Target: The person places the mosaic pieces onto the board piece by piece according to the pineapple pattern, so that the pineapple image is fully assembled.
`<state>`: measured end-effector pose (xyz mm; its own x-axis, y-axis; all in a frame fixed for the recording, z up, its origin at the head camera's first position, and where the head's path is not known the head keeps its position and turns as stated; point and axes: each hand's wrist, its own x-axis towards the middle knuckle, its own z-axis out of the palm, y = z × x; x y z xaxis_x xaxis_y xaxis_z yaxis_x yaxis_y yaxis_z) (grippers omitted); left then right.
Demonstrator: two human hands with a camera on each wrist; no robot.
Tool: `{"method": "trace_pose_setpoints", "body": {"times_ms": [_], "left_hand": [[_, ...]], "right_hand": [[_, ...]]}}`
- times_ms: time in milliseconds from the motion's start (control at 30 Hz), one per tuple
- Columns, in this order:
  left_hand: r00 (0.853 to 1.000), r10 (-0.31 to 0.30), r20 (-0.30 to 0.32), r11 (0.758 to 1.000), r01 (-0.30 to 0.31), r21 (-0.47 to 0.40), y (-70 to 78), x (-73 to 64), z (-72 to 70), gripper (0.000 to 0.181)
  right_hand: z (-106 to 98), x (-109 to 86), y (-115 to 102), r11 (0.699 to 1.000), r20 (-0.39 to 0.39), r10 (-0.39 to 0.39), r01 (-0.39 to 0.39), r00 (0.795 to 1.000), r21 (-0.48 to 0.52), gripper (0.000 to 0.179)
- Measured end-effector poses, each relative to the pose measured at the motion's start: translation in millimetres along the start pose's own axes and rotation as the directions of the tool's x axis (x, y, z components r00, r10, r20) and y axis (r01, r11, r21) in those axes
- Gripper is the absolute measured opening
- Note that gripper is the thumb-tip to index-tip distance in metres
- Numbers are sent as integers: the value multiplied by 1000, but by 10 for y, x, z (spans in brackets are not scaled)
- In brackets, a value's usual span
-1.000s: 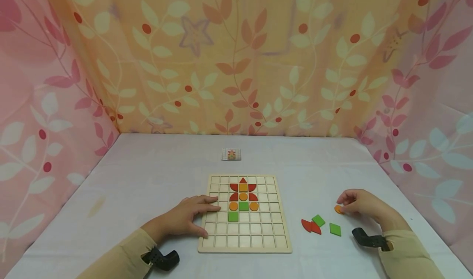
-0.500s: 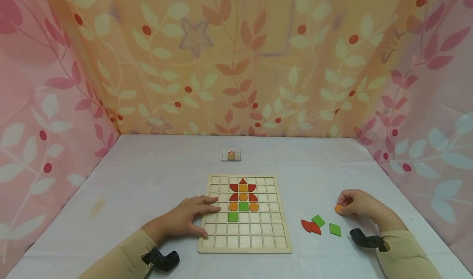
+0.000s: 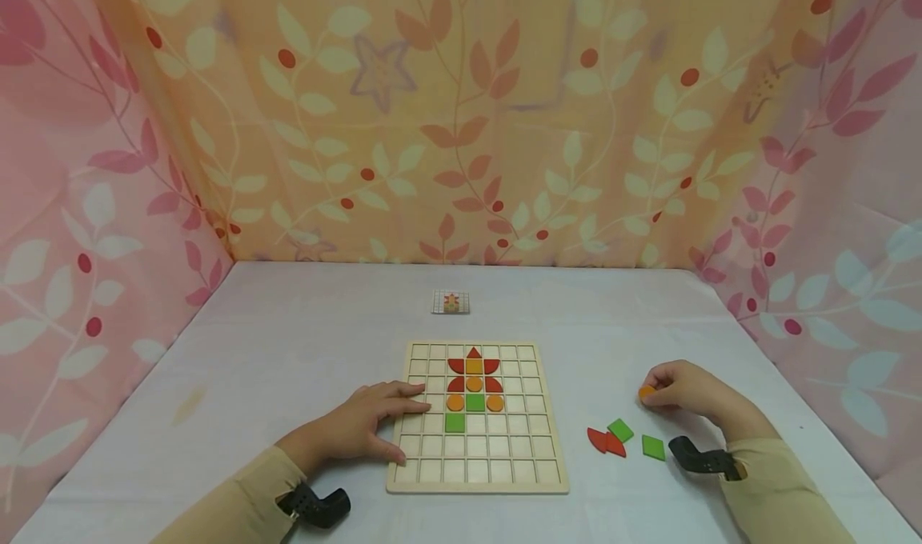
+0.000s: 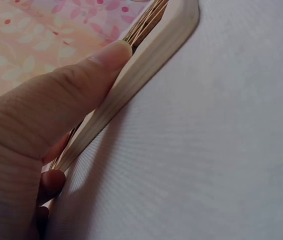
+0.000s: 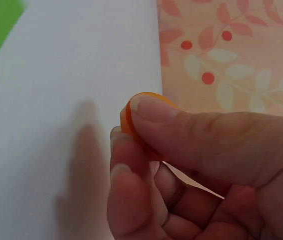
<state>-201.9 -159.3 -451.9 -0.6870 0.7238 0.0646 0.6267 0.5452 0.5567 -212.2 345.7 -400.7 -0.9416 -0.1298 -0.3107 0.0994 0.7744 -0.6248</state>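
Note:
My right hand (image 3: 687,392) pinches an orange disc (image 5: 127,120) between thumb and fingertips, to the right of the board. In the right wrist view the thumb covers most of the disc. My left hand (image 3: 363,420) rests with spread fingers on the left edge of a wooden grid board (image 3: 500,470). The left wrist view shows its thumb (image 4: 89,75) lying over the board's rim. On the board, red pieces, a yellow-orange square (image 3: 474,366), orange discs and green squares form a figure in the upper middle. One green square (image 3: 454,422) sits at the figure's lower left.
Between the board and my right hand lie two overlapping red pieces (image 3: 605,442) and two green squares, one (image 3: 653,447) nearer my wrist. Behind the board is a small card (image 3: 450,302) with a printed figure on a grid. Patterned cloth walls (image 3: 461,128) enclose the white table.
My right hand has picked the orange disc up from the table and moved it slightly left and away from me. The left hand and board have stayed still.

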Motion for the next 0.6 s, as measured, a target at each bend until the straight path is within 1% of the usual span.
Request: {"method": "trace_pose_setpoints", "body": {"times_ms": [167, 300, 467, 600], "left_hand": [[1000, -3, 0, 1000, 3, 10, -8, 0, 6, 72], [1000, -7, -4, 1000, 7, 12, -14, 5, 10, 73], [1000, -8, -6, 1000, 8, 11, -6, 7, 4, 73], [1000, -17, 0, 1000, 17, 7, 6, 2, -3, 73]], "right_hand": [[18, 46, -233, 999, 5, -15, 15, 1000, 37, 13], [76, 122, -408, 997, 12, -37, 36, 999, 71, 14], [199, 224, -608, 992, 26, -92, 89, 995, 93, 17], [315, 298, -771, 986, 33, -139, 136, 990, 92, 18]]}}
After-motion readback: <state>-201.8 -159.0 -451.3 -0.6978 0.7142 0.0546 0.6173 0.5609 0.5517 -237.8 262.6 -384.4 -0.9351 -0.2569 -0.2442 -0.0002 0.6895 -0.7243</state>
